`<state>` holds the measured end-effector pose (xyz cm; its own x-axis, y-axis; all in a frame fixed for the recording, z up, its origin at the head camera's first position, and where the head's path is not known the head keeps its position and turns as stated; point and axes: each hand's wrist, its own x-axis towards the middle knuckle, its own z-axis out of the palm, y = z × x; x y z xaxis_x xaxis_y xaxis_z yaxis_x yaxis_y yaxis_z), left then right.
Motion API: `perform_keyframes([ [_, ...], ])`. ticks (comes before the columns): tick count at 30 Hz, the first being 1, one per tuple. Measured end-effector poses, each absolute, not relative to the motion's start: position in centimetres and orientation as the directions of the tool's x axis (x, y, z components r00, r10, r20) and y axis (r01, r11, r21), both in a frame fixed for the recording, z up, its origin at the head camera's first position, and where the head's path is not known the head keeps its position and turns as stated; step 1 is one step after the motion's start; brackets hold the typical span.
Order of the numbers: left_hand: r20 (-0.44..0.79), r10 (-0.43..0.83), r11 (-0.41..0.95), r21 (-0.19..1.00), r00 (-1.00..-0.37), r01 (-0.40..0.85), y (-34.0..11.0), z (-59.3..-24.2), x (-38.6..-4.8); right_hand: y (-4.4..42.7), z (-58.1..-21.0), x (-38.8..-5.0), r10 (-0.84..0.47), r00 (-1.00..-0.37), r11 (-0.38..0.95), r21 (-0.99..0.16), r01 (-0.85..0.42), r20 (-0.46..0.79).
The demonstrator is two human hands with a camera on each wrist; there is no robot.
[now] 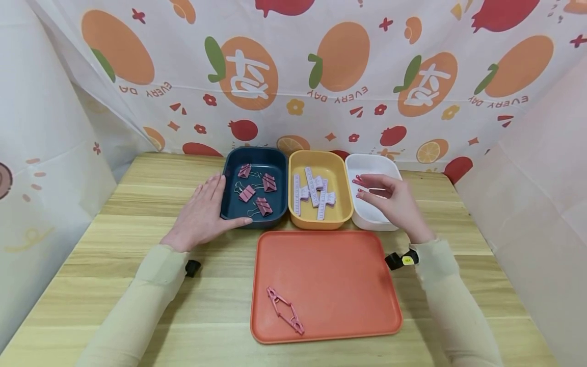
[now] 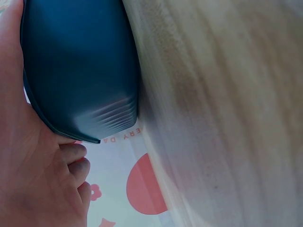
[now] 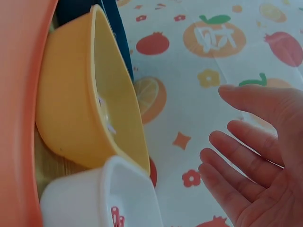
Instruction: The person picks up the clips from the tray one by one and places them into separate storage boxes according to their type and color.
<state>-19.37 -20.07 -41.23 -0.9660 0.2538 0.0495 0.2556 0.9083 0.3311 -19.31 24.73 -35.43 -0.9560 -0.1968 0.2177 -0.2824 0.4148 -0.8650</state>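
My left hand [image 1: 199, 211] rests against the left side of the dark blue bin [image 1: 229, 153], its fingers along the outer wall and its thumb at the near rim. Inside that bin lie several maroon binder clips [image 1: 263, 206]. Over the white bin [image 1: 376, 224] my right hand [image 1: 390, 193] hovers with thumb and fingers apart, and the right wrist view shows nothing between them. Small red clips [image 3: 117, 217] lie in the white bin; their exact kind is hard to tell. Between these bins, the yellow bin [image 1: 321, 224] contains lilac ruler-shaped clips [image 1: 323, 199].
An orange-red tray [image 1: 330, 275] lies in front of the bins on the wooden table [image 1: 220, 300]. Near its left front corner are what look like two pink clothespins [image 1: 285, 311], end to end. A fruit-printed cloth [image 1: 293, 112] hangs close behind the bins.
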Motion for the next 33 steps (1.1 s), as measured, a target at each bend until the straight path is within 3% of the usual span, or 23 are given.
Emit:
perform_keyframes([
  [33,0.024,0.251,0.912,0.330,-0.968,0.245,-20.1,-41.0,-19.4,19.8,-34.5,-14.8,-0.341,-0.907,0.376,-0.848,-0.373,0.248],
])
